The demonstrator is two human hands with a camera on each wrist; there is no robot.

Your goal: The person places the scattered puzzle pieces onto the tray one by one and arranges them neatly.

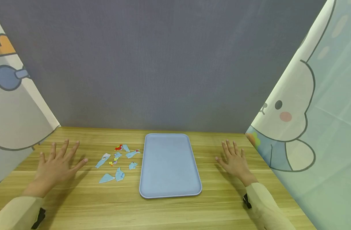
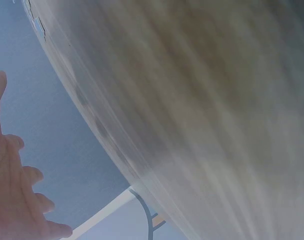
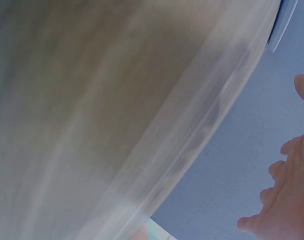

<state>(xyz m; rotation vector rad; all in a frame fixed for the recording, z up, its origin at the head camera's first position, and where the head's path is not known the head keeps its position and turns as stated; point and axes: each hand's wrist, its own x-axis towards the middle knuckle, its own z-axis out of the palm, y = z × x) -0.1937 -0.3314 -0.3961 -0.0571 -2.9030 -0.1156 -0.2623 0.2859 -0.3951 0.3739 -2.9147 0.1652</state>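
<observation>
My left hand (image 1: 55, 169) is spread palm down above the wooden table, left of several irregular light-blue paper pieces (image 1: 119, 174), some printed with red or yellow. It holds nothing; in the left wrist view the palm and fingers (image 2: 17, 195) show at the left edge. To the right of a pale blue tray (image 1: 169, 166), my right hand (image 1: 235, 163) is spread with straight fingers and nothing in it. The right wrist view shows that hand (image 3: 287, 195) at its right edge. The paper pieces lie apart or close together between my left hand and the tray.
A grey panel (image 1: 155, 64) stands along the table's back edge. Printed cloth with cartoon figures borders the left side (image 1: 17, 118) and the right side (image 1: 330, 127). Bare wood (image 1: 106, 207) lies in front of the pieces and the tray.
</observation>
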